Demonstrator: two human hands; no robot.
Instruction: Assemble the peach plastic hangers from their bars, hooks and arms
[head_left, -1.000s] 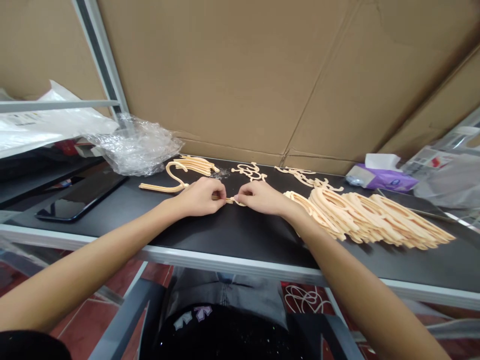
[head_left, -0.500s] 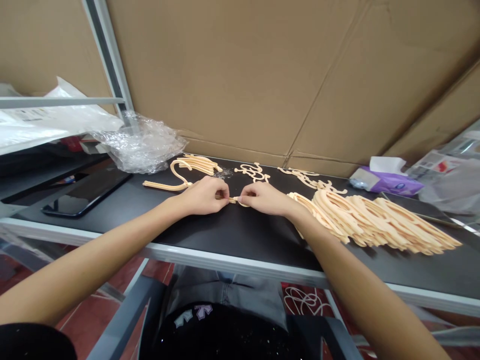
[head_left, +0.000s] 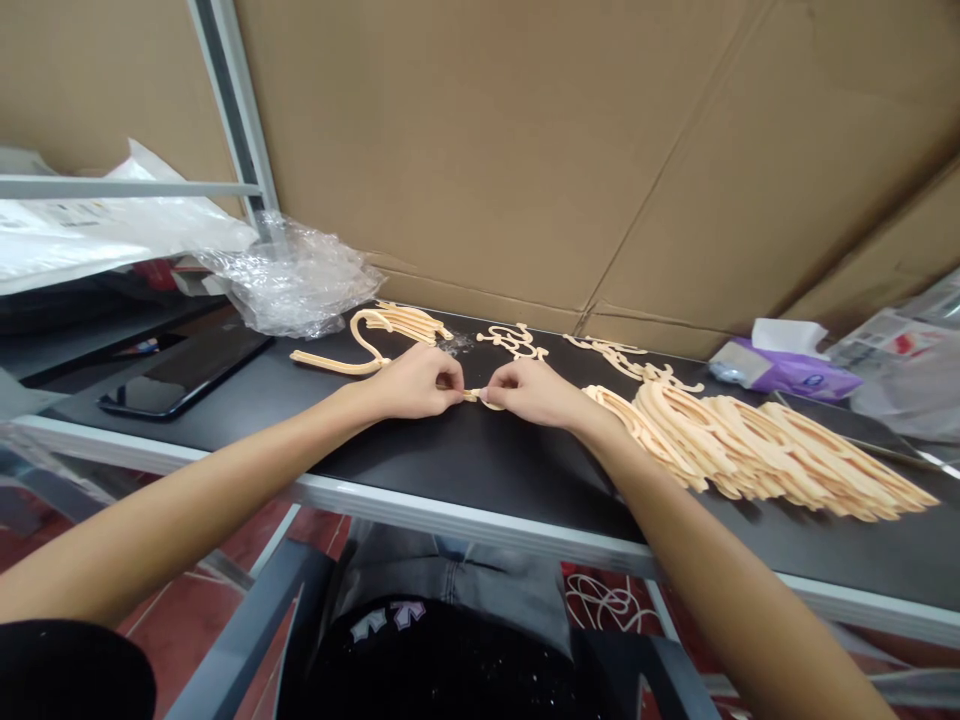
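My left hand (head_left: 411, 382) and my right hand (head_left: 528, 392) meet at the middle of the black table (head_left: 465, 470). Both pinch a small peach-coloured plastic piece (head_left: 475, 397) between their fingertips, just above the tabletop. A long fanned stack of peach curved pieces (head_left: 757, 445) lies right beside my right wrist. A single hook-shaped piece (head_left: 346, 358) and a small bundle of strips (head_left: 409, 320) lie behind my left hand.
Small curly offcuts (head_left: 516, 342) and more scraps (head_left: 626, 360) lie near the cardboard wall (head_left: 525, 150). A dark phone (head_left: 184, 372) and crumpled clear plastic (head_left: 289, 280) sit at the left. A purple tissue pack (head_left: 784, 368) is at the right.
Both hands stay pinched on the small piece. The view has shifted slightly, so everything sits a little further right in the picture.
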